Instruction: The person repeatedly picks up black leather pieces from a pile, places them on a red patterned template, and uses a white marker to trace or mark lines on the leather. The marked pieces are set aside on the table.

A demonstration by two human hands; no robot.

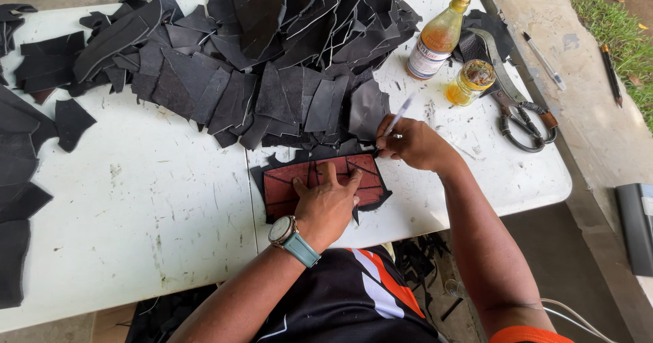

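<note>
A small leather-cutting workshop, set up outdoors

A heap of cut black leather pieces [258, 50] covers the scuffed white surface [136, 200] beyond the hands, with more pieces off to their left; a reddish cutting pattern [282, 186] lies under the left hand [326, 203]. Past the right hand [415, 142] stand a bottle of amber liquid [439, 37] and a small jar [471, 81], beside shears [524, 122]. Further right run a concrete ledge [585, 111] and grass [622, 37].

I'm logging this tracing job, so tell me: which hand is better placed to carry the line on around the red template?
Probably the right hand: it grips the pen with the tip at the red template's top right corner. The left hand lies flat on the template, pinning it to the black leather piece beneath.
</note>
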